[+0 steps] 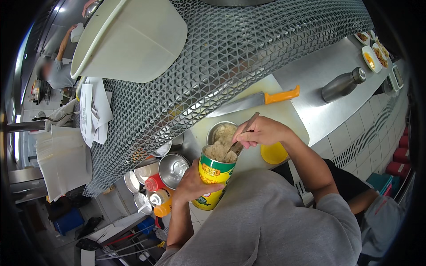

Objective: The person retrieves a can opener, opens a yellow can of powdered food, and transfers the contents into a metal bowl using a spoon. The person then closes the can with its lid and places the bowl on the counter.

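My left hand (196, 186) grips a tall yellow and green tin (216, 183) by its side, tilted towards a metal bowl. Pale brown, clumpy powder (219, 152) fills the tin's open mouth. The handle of a metal spoon (248, 126) is pinched in my right hand (263, 133), and its lower end is sunk in the powder. Right behind the tin's rim, the metal bowl (209, 134) holds more of the same powder and stands on a pale cutting board (296, 123). A yellow plastic lid (274, 153) lies beneath my right forearm.
Beyond the bowl lies a large knife (246, 102) with an orange handle. A steel bottle (342, 85) and small dishes of food (371, 59) are at the right. Squeeze bottles (161, 196) and a steel bowl (173, 170) are at left. A mesh shelf (213, 60) holds a white tub (139, 43). Other people are nearby.
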Tool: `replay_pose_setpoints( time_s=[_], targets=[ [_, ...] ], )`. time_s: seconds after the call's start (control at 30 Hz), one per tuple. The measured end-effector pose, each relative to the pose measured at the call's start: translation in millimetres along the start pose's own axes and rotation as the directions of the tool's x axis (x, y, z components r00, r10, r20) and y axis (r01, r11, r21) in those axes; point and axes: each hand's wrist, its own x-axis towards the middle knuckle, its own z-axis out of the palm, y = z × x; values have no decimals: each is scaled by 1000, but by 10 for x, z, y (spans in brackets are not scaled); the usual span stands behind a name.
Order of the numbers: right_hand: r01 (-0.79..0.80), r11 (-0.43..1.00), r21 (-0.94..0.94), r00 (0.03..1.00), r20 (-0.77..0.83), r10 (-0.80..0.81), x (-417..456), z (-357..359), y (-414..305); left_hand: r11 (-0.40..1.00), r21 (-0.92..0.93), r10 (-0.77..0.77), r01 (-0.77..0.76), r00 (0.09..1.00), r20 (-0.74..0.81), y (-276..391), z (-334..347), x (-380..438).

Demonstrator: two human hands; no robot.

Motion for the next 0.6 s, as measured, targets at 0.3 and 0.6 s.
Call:
replay_pose_setpoints(
  time_s=[0.3,0.6],
  targets=[
    [-6,983,185,996,-86,22,-68,-146,15,998,-11,-61,61,998,3,84,-10,-8],
    [-158,944,289,953,295,69,199,251,337,997,-58,-51,51,999,3,80,4,-14]
  ],
)
